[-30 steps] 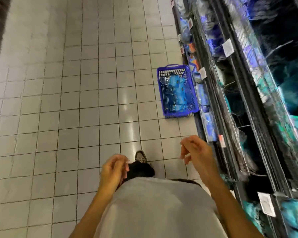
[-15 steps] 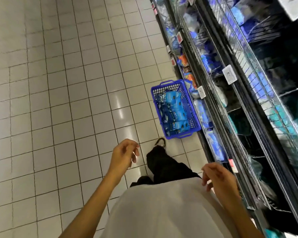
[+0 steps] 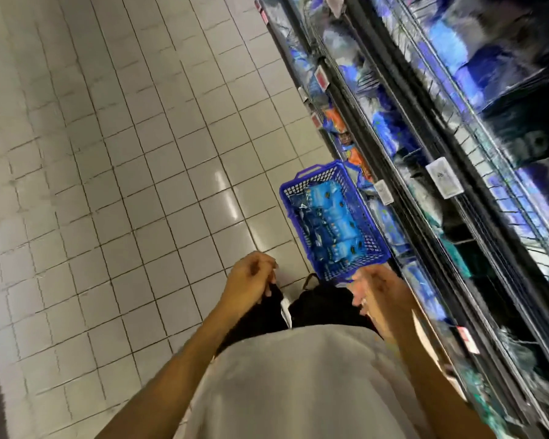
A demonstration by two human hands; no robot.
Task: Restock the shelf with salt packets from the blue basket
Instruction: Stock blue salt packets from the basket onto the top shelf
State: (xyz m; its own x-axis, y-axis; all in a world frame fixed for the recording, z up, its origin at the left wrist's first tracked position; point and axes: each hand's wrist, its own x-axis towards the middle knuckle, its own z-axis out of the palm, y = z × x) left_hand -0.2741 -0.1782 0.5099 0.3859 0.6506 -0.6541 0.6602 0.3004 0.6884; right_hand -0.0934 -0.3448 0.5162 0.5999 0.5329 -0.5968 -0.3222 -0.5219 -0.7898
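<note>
The blue basket (image 3: 371, 245) stands on the tiled floor against the foot of the shelf unit, filled with several blue salt packets (image 3: 330, 223). The shelf (image 3: 425, 172) runs along the right side, stocked with blue and teal packets behind wire rails. My left hand (image 3: 251, 282) hangs in front of my waist, fingers loosely curled, holding nothing. My right hand (image 3: 374, 289) is just over the basket's near edge, fingers apart and empty. The view is motion-blurred.
Grey floor tiles (image 3: 124, 185) stretch across the left and middle. White and red price tags (image 3: 444, 177) clip to the shelf rails. Orange packets (image 3: 336, 118) sit on the lowest shelf beyond the basket. My black trousers and shoe (image 3: 311, 280) are below.
I have walked closer to the basket; it now sits just ahead of my feet. My right hand has risen and reached to the basket's near edge. Both hands stay empty.
</note>
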